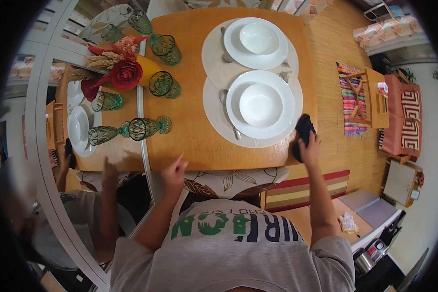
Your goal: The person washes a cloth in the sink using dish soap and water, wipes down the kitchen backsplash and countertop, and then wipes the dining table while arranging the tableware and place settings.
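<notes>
My left hand [174, 174] is over the table's near edge, index finger stretched out and the others partly curled, with nothing in it. Beyond it stands a green glass goblet [143, 131]. At the table's near right corner, my right hand [310, 147] grips a black object [304, 134] whose kind I cannot make out. Left of that hand, a white bowl [261, 105] sits on a white plate [288, 114] over a pale round placemat [210, 117]. Cutlery lies beside the plate, partly hidden. A second bowl [259, 39] and plate [231, 41] lie farther back.
Two green glasses [166, 50] stand at the left, near a yellow vase [148, 69] with a red flower [126, 74]. A mirror [117, 151] borders the table [180, 112] on the left. A leaf-patterned chair [228, 180] is tucked at the near edge.
</notes>
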A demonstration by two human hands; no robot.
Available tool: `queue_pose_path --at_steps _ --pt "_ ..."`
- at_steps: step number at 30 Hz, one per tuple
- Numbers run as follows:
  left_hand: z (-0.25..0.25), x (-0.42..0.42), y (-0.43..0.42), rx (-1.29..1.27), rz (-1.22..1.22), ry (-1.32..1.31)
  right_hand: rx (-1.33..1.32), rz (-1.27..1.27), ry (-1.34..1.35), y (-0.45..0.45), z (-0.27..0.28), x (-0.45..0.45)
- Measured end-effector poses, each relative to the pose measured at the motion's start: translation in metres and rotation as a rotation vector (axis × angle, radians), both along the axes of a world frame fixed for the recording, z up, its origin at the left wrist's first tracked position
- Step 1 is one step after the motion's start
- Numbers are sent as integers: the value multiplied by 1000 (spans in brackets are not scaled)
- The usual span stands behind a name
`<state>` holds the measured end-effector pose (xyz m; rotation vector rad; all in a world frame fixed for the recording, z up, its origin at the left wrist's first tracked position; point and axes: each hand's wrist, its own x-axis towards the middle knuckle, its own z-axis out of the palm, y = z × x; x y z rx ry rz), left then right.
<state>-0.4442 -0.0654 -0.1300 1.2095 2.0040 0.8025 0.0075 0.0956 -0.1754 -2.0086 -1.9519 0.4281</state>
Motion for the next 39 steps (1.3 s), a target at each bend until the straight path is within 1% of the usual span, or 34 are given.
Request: queue_pose_path --at_steps 1,2,3,4,5,6,7,8,9,11,12,13,14,15,17,18,19,20,21,22,23,24,26,27,29,30,31,32,33,34,35,36,37,39 --pt "3 -11 -35 -46 35 33 140 41 -278 -6 -13 -12" --pt "20 -15 -61 -221 161 -16 144 58 -265 -10 -14 -25" --pt "37 -16 -77 -400 287 -69 20 52 -184 -17 -7 -40" --pt "45 -15 -83 -406 297 -61 -107 40 -107 -21 3 -51" --pt "49 -11 -83 -424 265 -31 -109 42 -103 -16 22 -57" --pt "50 -8 -80 -435 235 -3 -260 31 -120 -6 48 -63" --pt "36 -3 -67 -292 180 -77 -410 24 -140 5 68 -68" --pt "21 2 -43 -150 127 -151 -228 46 -198 21 77 -68" --pt "19 14 -8 -27 133 -186 -46 65 -255 43 85 -70" --pt "9 33 72 210 169 -238 73 199 44 99 116 -106" --pt "2 33 110 332 201 -248 148 323 213 125 124 -138" --pt "-7 31 141 353 315 -231 189 442 373 151 120 -174" --pt "-17 26 167 377 432 -212 253 546 445 172 118 -215" --pt "-27 19 187 386 443 -209 248 624 535 191 118 -261" --pt "-42 5 220 453 657 90 240 756 501 220 112 -345" --pt "-45 0 229 455 665 98 279 779 452 230 98 -385" --pt "-45 -2 237 590 693 -38 318 797 400 237 85 -415" --pt "-46 -5 242 723 716 -177 317 801 406 237 82 -434" --pt "-45 -9 245 723 719 -173 203 842 381 238 80 -450" --pt "-45 -13 245 733 710 -292 86 883 353 241 79 -458" --pt "-47 -15 242 737 701 -411 77 888 354 245 73 -461" --pt "-48 -14 238 733 709 -411 95 907 375 251 68 -463" --pt "-49 -9 226 684 602 -331 109 933 393 256 63 -458" --pt "-48 -5 219 686 605 -330 138 948 359 259 64 -451" --pt "-46 11 204 537 550 -201 170 961 322 263 68 -442" --pt "-44 17 199 540 549 -202 112 947 317 265 69 -440" --pt "-42 23 195 521 515 -105 53 931 313 266 70 -439" --pt "-41 26 194 501 478 -9 56 928 311 265 71 -437" --pt "-42 26 194 499 472 -12 136 915 346 262 71 -434" --pt "-43 26 196 493 492 -84 217 896 380 259 71 -429" --pt "-45 27 196 485 510 -160 217 881 372 254 77 -417" --pt "-53 26 195 487 495 -173 277 861 447 248 88 -399" --pt "-61 23 192 494 483 -140 340 838 518 239 100 -376" --pt "-63 24 184 501 445 -126 341 695 561 209 119 -304"
